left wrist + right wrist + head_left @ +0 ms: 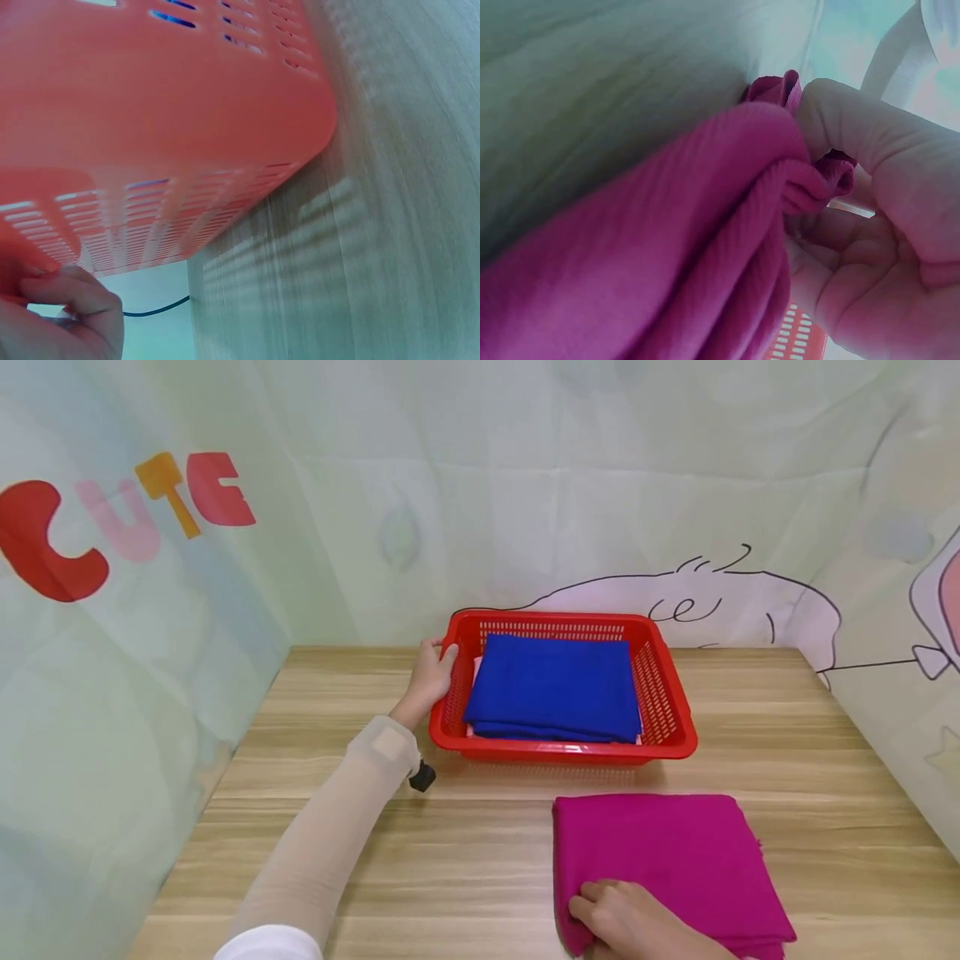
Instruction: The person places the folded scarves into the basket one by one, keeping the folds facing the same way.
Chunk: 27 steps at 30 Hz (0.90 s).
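A red plastic basket [667, 710] with slotted walls stands at the back of the table. Inside it lies a folded blue cloth [555, 685], with a pink edge showing underneath. My left hand [432, 677] grips the basket's left rim, thumb on the inner side; the left wrist view shows its curled fingers [90, 304] at the basket wall. In front of the basket, toward the right, is a folded magenta cloth [667, 852]. My right hand [626, 918] pinches its near left edge, and the right wrist view shows the folded layers [727, 225] bunched between thumb and fingers.
The wood-grain table [420, 868] meets a printed fabric backdrop [525, 527] behind the basket and at both sides. A small black device [422, 777] sits on my left wrist, over a beige sleeve [315, 835].
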Each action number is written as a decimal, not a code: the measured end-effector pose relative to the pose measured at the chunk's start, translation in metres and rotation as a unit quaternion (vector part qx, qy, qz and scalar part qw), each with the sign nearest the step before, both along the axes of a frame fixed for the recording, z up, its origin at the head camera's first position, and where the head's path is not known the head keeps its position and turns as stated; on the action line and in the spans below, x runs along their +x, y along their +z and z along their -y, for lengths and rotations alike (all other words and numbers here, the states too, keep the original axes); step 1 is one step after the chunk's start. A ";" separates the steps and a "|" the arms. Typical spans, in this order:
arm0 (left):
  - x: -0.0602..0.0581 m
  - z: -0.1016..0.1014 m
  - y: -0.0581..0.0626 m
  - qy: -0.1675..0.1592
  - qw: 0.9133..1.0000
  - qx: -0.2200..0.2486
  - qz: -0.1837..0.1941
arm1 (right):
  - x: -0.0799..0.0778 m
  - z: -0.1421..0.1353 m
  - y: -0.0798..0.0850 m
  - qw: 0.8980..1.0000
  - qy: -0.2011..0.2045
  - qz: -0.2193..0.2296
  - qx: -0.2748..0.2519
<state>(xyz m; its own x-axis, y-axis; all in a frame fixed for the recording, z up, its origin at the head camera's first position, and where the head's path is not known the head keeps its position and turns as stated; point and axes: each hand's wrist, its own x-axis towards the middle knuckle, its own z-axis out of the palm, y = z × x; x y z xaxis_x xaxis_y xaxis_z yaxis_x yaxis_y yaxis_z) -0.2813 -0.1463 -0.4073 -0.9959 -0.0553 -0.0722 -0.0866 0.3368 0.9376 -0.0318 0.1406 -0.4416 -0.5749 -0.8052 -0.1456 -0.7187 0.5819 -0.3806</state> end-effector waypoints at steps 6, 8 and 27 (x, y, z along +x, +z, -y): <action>0.001 0.000 0.002 0.000 1.000 0.000 -0.001 | -0.001 0.008 0.001 1.000 0.019 0.006 0.011; 0.002 0.000 0.002 0.000 1.000 -0.001 -0.002 | -0.001 0.010 0.001 1.000 0.024 0.008 0.014; 0.001 0.001 0.001 0.000 1.000 -0.005 -0.008 | -0.002 0.023 0.001 0.998 0.062 -0.011 -0.002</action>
<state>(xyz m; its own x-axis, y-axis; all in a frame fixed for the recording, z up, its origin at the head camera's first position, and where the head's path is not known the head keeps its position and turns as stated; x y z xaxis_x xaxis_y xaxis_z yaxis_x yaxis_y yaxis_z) -0.2801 -0.1469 -0.4065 -0.9969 -0.0551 -0.0565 -0.0721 0.3463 0.9353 -0.0338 0.1172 -0.4401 -0.4745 -0.8705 -0.1306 -0.7932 0.4871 -0.3655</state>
